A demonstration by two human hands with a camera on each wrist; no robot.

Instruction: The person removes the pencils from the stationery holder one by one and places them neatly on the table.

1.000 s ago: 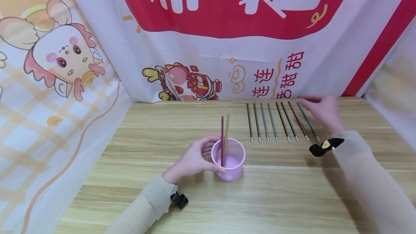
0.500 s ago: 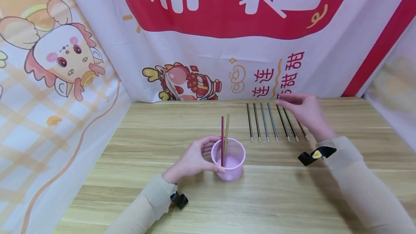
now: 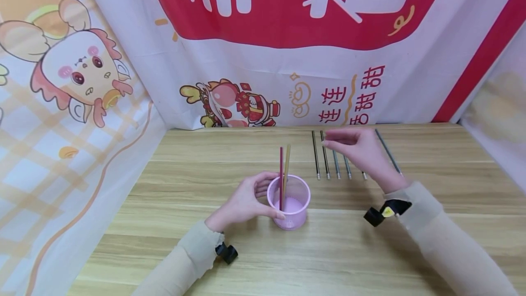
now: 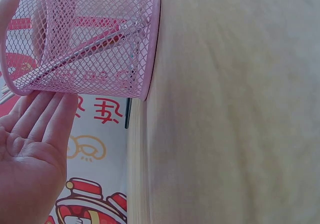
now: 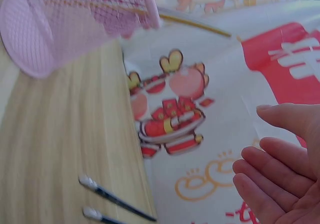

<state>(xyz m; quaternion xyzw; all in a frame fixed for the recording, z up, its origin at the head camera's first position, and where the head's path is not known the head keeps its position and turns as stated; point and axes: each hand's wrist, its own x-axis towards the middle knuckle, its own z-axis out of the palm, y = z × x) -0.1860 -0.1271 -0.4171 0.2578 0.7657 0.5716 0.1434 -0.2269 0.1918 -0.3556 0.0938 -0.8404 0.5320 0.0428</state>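
My left hand (image 3: 242,200) grips a pink mesh pen cup (image 3: 292,222) standing upright on the table, thumb on the near side, fingers on the far side. In the left wrist view, the fingers (image 4: 42,116) lie along the cup's mesh wall. A dark red pencil (image 3: 281,163) and a gold one (image 3: 287,159) lean inside it. To the right, my right hand (image 3: 363,150) hovers over a row of pencils, covering several. Visible there are black pencils (image 3: 315,155) and a blue pencil (image 3: 388,152). In the right wrist view, its fingers are apart with nothing between them.
The wooden table (image 3: 255,259) ends at a white and red printed cloth (image 3: 255,67) hanging behind. Another patterned cloth (image 3: 123,150) hangs along the left side. The pencils lie near the back edge, eraser ends toward me.
My right hand has swept left along the row, from the rightmost blue pencil to above the middle ones, uncovering that blue pencil. The left hand and cup have stayed still.
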